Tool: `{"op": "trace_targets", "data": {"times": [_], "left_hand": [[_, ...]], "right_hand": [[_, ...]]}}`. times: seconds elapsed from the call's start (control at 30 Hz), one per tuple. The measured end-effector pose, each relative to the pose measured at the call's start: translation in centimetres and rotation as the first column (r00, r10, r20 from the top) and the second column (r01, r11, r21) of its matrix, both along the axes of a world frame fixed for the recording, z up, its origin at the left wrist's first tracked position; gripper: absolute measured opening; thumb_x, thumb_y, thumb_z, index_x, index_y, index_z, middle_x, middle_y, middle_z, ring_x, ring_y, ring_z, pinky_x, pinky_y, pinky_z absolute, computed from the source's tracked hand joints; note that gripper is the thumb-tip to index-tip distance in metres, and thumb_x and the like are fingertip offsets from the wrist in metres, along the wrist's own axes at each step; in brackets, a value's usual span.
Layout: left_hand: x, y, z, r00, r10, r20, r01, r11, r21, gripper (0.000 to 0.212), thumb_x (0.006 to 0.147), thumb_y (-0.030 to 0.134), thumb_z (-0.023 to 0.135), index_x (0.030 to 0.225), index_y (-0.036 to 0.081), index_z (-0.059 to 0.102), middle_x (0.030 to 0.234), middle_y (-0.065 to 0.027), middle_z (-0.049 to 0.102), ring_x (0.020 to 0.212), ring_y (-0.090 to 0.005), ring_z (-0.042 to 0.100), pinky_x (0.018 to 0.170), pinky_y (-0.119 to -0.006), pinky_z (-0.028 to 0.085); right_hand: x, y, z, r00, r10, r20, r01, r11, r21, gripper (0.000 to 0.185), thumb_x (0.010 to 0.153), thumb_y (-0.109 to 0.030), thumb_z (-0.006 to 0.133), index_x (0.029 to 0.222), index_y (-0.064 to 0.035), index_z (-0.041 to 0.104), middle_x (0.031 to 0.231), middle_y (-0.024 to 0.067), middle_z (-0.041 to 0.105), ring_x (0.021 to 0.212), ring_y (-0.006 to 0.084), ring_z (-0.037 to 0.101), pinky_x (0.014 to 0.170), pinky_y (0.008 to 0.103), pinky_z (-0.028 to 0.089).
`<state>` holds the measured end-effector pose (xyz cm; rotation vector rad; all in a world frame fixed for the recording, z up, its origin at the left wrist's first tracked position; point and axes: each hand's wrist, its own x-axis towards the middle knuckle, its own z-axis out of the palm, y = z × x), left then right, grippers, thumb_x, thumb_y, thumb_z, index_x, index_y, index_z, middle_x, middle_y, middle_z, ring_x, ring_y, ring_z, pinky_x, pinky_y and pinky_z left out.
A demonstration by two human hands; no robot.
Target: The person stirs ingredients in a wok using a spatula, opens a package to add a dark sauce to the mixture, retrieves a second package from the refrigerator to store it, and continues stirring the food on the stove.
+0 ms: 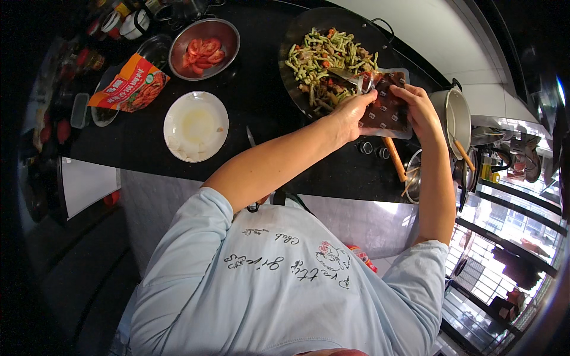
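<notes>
Both hands hold a sauce pouch (pixel 386 116) with a dark reddish-brown filling over the near right rim of the wok (pixel 307 26). My left hand (pixel 354 111) grips its left side near the torn-looking top corner. My right hand (pixel 415 104) grips the right side, thumb on the front. Red sauce shows at the pouch's upper left, by the metal blade of a spatula (pixel 343 73). In the wok lie cut green beans (pixel 320 49) with browned meat pieces and red bits. The spatula's wooden handle (pixel 395 159) sticks out below the pouch.
A metal bowl of tomato wedges (pixel 205 52), a white plate (pixel 198 127) with some liquid and an orange food packet (pixel 133 84) stand left. A knife tip (pixel 250 135) shows beside my left forearm. Right are a pot (pixel 458 115) and a steel bowl (pixel 414 178). Stove knobs (pixel 366 147) sit near the front edge.
</notes>
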<state>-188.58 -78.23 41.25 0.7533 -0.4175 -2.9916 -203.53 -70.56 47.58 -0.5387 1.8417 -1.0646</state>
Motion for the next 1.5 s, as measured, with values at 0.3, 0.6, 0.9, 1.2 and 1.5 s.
{"op": "trace_targets", "data": {"times": [0.3, 0.6, 0.9, 1.2, 1.5], "left_hand": [[0.2, 0.0, 0.6, 0.999, 0.038, 0.029, -0.037, 0.999, -0.03, 0.033, 0.094, 0.04, 0.055, 0.112, 0.013, 0.059, 0.107, -0.0034, 0.066, 0.097, -0.02, 0.065, 0.083, -0.046, 0.056], [-0.4, 0.6, -0.8, 0.997, 0.071, 0.037, -0.067, 0.993, -0.095, 0.031, 0.091, 0.037, 0.062, 0.109, 0.011, 0.061, 0.103, -0.0048, 0.067, 0.092, -0.0219, 0.067, 0.079, -0.044, 0.057], [-0.3, 0.6, -0.4, 0.996, 0.082, -0.029, -0.082, 0.997, -0.01, 0.035, 0.093, 0.039, 0.059, 0.117, 0.014, 0.057, 0.109, -0.0047, 0.066, 0.097, -0.0203, 0.066, 0.078, -0.044, 0.057], [-0.5, 0.4, -0.2, 0.99, 0.144, 0.0, -0.144, 0.99, -0.006, 0.029, 0.095, 0.035, 0.055, 0.113, 0.012, 0.058, 0.105, -0.0054, 0.065, 0.091, -0.0202, 0.066, 0.073, -0.041, 0.057], [-0.8, -0.1, -0.8, 0.98, 0.197, -0.035, -0.194, 0.977, 0.086, 0.027, 0.095, 0.032, 0.057, 0.114, 0.013, 0.059, 0.101, -0.0043, 0.066, 0.09, -0.0205, 0.066, 0.073, -0.04, 0.058]], "right_hand": [[-0.6, 0.0, 0.1, 0.998, 0.043, -0.049, -0.046, 0.997, -0.067, 0.018, 0.084, -0.012, 0.069, 0.098, -0.0012, 0.067, 0.086, 0.0052, 0.069, 0.071, 0.011, 0.064, 0.068, 0.0256, 0.051], [0.2, -1.6, 2.0, 0.999, 0.027, -0.047, -0.022, 0.994, 0.11, 0.019, 0.08, -0.01, 0.073, 0.095, -0.0006, 0.068, 0.086, 0.0073, 0.07, 0.07, 0.0133, 0.065, 0.068, 0.0286, 0.053], [0.1, -2.0, 0.9, 0.996, 0.038, -0.086, -0.039, 0.999, -0.012, 0.02, 0.078, -0.006, 0.074, 0.095, 0.0029, 0.068, 0.084, 0.0087, 0.07, 0.071, 0.0153, 0.066, 0.068, 0.03, 0.054], [0.0, -3.0, 1.4, 0.994, 0.029, -0.103, -0.022, 0.997, 0.071, 0.02, 0.079, -0.008, 0.074, 0.096, 0.002, 0.068, 0.085, 0.0086, 0.07, 0.069, 0.0152, 0.066, 0.067, 0.0291, 0.054], [0.2, -3.0, 1.7, 0.982, 0.067, -0.175, -0.055, 0.996, 0.073, 0.024, 0.079, -0.01, 0.074, 0.098, 0.0037, 0.067, 0.086, 0.0091, 0.07, 0.072, 0.0164, 0.067, 0.07, 0.0309, 0.056]]}}
